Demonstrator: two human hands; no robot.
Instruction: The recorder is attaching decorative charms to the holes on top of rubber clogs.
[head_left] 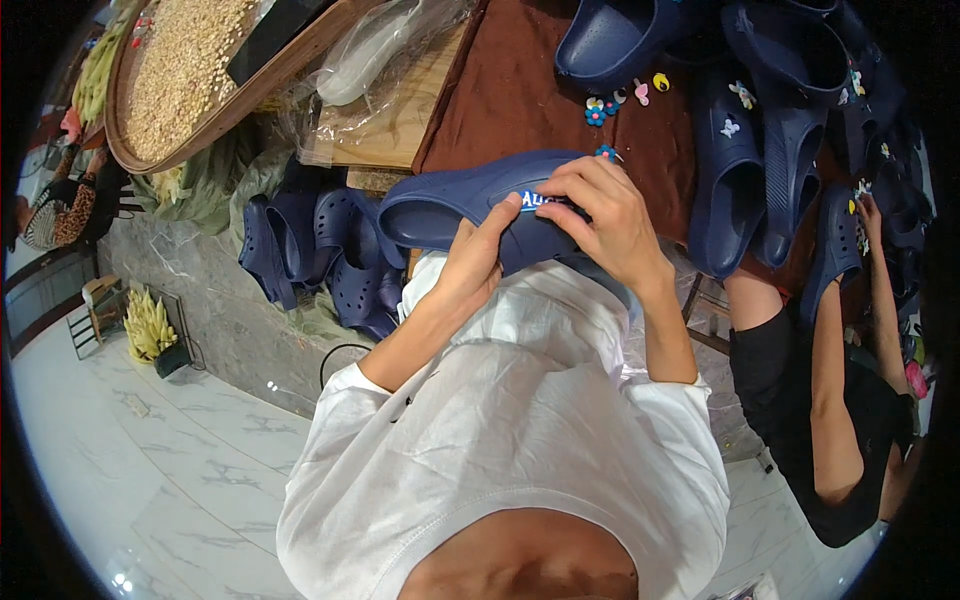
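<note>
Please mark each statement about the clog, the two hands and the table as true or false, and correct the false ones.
1. Both hands, left hand and right hand, hold one navy clog. True.
2. The clog is red. False: it is navy blue.
3. Small coloured charms lie on the brown table cover. True.
4. The round tray at upper left holds shoes. False: it holds pale grains.
5. Another person's arm is at the right. True.

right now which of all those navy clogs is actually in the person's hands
The navy clog at centre, held above the white shirt by the left hand and right hand. The other clogs lie on the brown cloth or hang by the stone ledge.
</note>
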